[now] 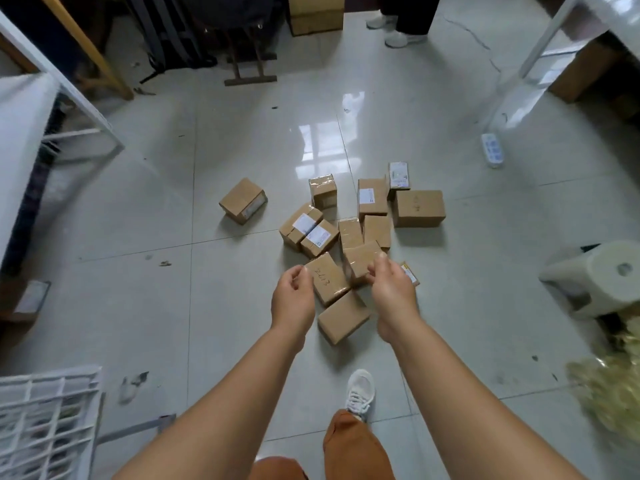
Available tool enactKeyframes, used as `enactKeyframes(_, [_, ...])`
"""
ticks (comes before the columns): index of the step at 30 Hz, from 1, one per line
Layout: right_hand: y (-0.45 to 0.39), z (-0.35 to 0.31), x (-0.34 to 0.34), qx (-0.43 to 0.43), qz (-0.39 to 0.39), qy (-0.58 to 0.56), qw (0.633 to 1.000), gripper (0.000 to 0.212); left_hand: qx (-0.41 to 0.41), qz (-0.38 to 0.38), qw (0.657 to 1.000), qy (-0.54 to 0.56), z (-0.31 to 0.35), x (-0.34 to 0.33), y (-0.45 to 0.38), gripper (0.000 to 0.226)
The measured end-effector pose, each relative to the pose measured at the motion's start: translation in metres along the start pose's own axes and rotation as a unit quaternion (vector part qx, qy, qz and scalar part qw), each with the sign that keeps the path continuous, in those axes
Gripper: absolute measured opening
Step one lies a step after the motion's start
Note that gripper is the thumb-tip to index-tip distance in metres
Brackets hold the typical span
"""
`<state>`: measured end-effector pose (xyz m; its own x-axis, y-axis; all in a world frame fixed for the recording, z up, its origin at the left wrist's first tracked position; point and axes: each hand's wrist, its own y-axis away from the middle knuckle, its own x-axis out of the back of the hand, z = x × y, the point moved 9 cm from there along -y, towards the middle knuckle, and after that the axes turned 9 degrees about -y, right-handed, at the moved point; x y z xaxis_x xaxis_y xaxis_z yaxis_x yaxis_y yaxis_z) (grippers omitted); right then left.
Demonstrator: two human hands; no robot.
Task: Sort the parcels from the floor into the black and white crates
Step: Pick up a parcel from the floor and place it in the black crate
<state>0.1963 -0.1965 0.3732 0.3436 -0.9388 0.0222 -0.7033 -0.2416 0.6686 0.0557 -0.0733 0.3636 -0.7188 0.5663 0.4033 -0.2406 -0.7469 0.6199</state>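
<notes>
Several brown cardboard parcels lie in a loose heap on the tiled floor, and one lone parcel (242, 200) sits apart to the left. My left hand (293, 294) hovers with loosely curled fingers at the left corner of a parcel with handwritten digits (329, 284) and holds nothing. My right hand (389, 282) has fingers and thumb curled round the right end of a taped parcel (358, 261) that leans on its neighbours. A plain parcel (343, 320) lies between my forearms. The white lattice crate (52, 410) stands at the bottom left. No black crate shows.
Another person's shoes (403, 38) stand at the far top. A paper roll on a white stool (613, 275) is at the right, with a power strip (492, 150) beyond it. White table frames (83, 109) flank both sides. My own shoe (361, 393) is below the heap.
</notes>
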Motion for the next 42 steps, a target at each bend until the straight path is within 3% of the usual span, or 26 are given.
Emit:
enactKeyframes(17, [-0.155, 0.006, 0.006, -0.083, 0.066, 0.054, 0.993, 0.034, 0.053, -0.099, 0.993, -0.022, 0.022, -0.111, -0.133, 0.053])
enactKeyframes(22, [-0.203, 0.019, -0.002, -0.102, 0.062, 0.080, 0.990, 0.015, 0.034, -0.134, 0.988, -0.065, 0.025, -0.139, -0.172, 0.052])
enactKeyframes(28, [-0.284, 0.043, -0.003, -0.110, 0.038, 0.164, 0.980, 0.022, 0.050, -0.180, 0.979, -0.081, 0.003, -0.198, -0.215, 0.049])
enactKeyframes(33, [-0.349, 0.075, -0.001, -0.146, -0.010, 0.212, 0.966, 0.041, 0.090, -0.176, 0.975, -0.101, -0.032, -0.249, -0.259, 0.053])
enactKeyframes(42, [-0.453, 0.142, 0.004, -0.185, -0.046, 0.269, 0.944, 0.046, 0.144, -0.113, 0.968, -0.174, -0.099, -0.305, -0.339, 0.066])
